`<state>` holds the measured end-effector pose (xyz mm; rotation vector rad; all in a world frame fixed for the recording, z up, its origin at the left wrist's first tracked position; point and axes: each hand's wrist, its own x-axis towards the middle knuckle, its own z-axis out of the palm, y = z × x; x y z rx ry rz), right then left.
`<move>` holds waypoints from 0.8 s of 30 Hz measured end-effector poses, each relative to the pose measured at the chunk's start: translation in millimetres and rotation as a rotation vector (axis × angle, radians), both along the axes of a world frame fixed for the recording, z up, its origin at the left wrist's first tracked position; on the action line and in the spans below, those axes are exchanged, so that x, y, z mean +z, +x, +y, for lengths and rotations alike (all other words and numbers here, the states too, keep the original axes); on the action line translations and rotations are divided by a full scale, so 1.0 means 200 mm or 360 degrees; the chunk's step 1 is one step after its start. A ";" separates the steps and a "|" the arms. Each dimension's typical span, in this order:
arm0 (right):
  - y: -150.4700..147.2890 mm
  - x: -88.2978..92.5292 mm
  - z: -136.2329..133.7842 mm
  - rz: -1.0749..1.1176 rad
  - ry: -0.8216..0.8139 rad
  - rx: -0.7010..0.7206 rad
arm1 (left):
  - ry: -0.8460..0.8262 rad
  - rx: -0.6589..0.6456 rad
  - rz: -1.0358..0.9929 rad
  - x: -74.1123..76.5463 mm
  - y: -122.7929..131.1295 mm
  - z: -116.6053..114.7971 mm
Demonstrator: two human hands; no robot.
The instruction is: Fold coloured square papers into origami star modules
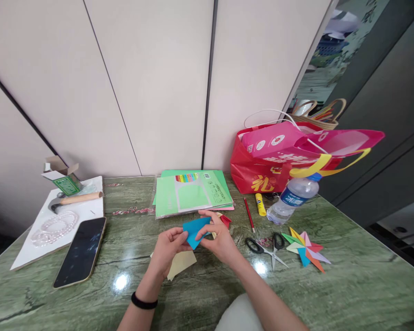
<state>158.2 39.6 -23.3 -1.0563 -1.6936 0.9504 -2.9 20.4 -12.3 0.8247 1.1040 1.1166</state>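
Observation:
A small piece of blue paper (195,228), apparently folded, is held up above the table between both hands. My left hand (171,246) pinches its left edge between thumb and fingers. On the other side, my right hand (218,234) grips the right part with its fingers curled round it. Pale yellow paper sheets (182,263) lie on the table below the hands. Behind my right hand a red folded paper piece (225,221) shows in part. The pack of green paper (189,193) lies just beyond the hands.
Scissors (269,250), a multicoloured paper star (306,248), a red pencil (249,214), a glue stick (261,204), a water bottle (292,200) and a red bag (248,170) stand or lie right. Left are a phone (81,253), hammer (79,198), beads (55,228) and small box (65,179).

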 end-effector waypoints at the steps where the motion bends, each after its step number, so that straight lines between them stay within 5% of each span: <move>1: 0.00 0.00 0.00 -0.0012 0.0011 0.0000 | 0.0017 0.0013 -0.0018 0.00 0.00 0.00; 13: -0.01 0.01 0.00 -0.0108 0.0020 -0.0128 | 0.0145 0.0102 -0.0110 0.02 0.01 0.00; 24: -0.02 -0.02 0.02 0.0050 -0.0222 -0.0242 | 0.0152 0.0119 0.0039 0.02 0.02 0.00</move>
